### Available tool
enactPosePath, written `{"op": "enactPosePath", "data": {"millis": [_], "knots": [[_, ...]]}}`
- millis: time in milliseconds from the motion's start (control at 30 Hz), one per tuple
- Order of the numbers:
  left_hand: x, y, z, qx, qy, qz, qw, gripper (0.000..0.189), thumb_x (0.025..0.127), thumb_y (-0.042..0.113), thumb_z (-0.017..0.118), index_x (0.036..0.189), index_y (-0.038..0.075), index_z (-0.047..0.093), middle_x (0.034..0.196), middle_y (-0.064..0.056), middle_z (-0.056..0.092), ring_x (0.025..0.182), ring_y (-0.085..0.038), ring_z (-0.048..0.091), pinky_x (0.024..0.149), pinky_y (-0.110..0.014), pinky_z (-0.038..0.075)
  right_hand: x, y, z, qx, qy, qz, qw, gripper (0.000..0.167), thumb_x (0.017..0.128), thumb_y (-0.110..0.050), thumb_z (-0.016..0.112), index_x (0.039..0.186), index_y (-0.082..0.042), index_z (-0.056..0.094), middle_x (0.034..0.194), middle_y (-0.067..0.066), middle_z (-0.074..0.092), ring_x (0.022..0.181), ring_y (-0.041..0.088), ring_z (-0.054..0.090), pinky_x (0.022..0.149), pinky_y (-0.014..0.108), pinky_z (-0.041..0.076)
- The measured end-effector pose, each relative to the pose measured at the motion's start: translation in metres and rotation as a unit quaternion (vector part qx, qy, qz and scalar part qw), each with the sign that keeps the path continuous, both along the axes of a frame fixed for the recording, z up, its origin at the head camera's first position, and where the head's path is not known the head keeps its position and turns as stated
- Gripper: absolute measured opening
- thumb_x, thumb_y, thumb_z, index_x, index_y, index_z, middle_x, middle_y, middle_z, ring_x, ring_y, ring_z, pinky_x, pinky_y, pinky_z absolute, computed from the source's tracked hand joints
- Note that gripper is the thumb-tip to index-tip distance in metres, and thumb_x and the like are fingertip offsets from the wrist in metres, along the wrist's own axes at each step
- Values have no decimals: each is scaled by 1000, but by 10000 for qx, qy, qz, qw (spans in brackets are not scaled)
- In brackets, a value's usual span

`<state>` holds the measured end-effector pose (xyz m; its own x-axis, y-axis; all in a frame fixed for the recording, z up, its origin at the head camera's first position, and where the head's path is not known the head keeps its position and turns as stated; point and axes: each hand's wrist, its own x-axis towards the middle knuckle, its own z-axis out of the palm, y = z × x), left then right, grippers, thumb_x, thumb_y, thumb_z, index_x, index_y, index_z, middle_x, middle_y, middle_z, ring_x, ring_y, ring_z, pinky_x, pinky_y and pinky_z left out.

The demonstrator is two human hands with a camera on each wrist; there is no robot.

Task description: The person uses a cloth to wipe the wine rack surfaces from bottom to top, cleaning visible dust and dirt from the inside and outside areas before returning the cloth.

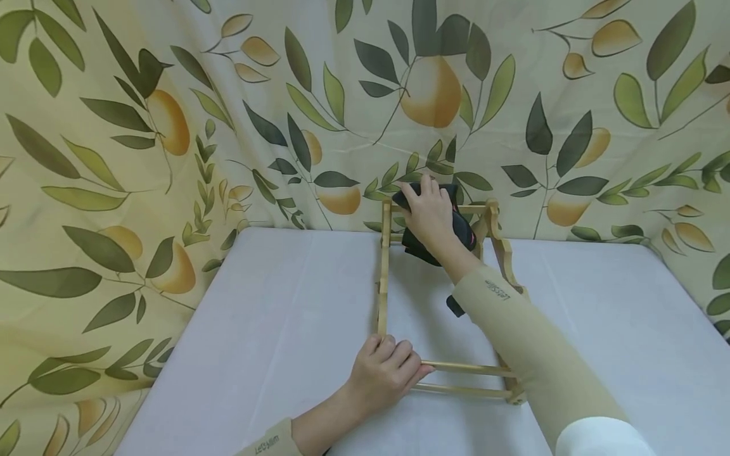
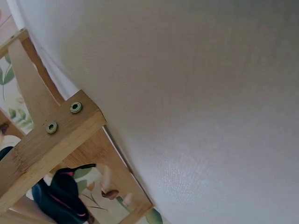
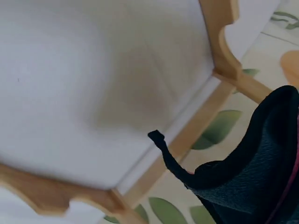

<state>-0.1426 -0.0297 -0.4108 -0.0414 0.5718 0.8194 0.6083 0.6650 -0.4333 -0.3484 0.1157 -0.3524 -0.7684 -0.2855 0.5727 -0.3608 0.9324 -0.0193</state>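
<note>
My right hand (image 1: 431,214) grips a soft black fabric piece (image 1: 436,248) with pink trim at the far end of a light wooden rack (image 1: 384,278). A narrow dark strap (image 3: 170,158) trails from the folded fabric in the right wrist view. The dark folds (image 2: 60,196) also show through the rack in the left wrist view. At the rack's near left corner, my left hand (image 1: 383,370) holds the frame, its fingers curled over the round front rail (image 1: 467,368). What kind of article the black fabric is, I cannot tell.
The rack has wavy-edged side boards (image 3: 219,42) and crossbars, with metal bolts (image 2: 75,107) in one piece. It stands on a white-covered table (image 1: 296,304). Behind the table hangs a curtain (image 1: 319,126) printed with fruit and leaves, close to the rack's far end.
</note>
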Motion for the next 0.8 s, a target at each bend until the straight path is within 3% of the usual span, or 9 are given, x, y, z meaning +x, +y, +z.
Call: {"op": "enactPosePath", "data": {"millis": [233,533,800], "knots": [[0,0,0,61,1,-43,10000,39,97,33,40,60,21,49,63,8,44,63,-11,44,60,-22,32,-14,0,-18,163,-277,12,9995,39,84,-17,65,118,-10,48,108,21,41,88,32,41,71,42,37],[-1,2,-2,134,69,-57,9999,39,97,33,40,61,22,50,64,8,44,64,-12,43,60,-22,33,-28,6,-30,390,-1568,-624,9849,45,89,-25,58,129,-20,36,125,20,30,105,34,33,85,45,32],[-3,4,-14,336,-192,-85,9992,40,96,34,41,60,20,50,65,7,44,65,-14,44,62,-24,33,-32,6,-38,779,-1843,-748,9769,47,94,-29,48,136,-24,26,130,17,24,110,35,27,90,47,27]]}}
